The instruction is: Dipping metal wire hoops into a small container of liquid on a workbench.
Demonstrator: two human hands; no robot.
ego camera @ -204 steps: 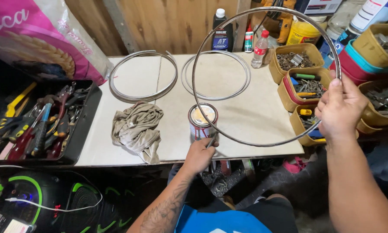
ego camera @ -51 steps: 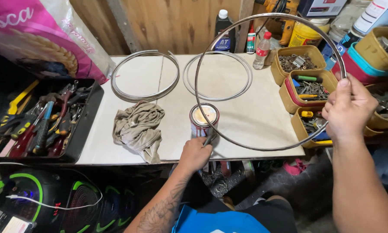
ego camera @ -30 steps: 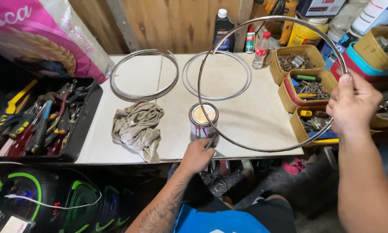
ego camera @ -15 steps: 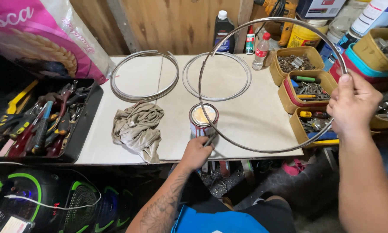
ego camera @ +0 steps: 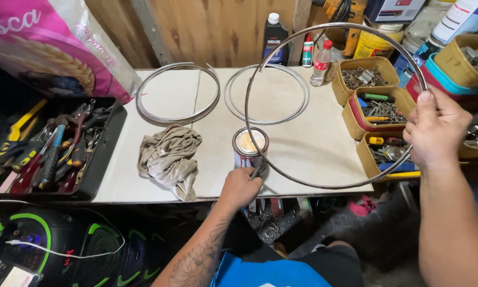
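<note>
Overhead, thin round metal hoop (ego camera: pixel 281 48) in right hand (ego camera: pixel 434 133)

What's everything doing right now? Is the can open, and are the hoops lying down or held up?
Big metal ring: held up, tilted over the table.
Right hand: gripping the ring's right side.
Left hand: at the ring's bottom, holding a small tool.
Can: open, upright.
Two smaller rings: lying flat.
Rag: crumpled.
Dark bottle: capped, upright.

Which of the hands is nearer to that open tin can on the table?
The left hand, just in front of the open tin can. The right hand is far off to its right, gripping the large metal hoop.
</note>
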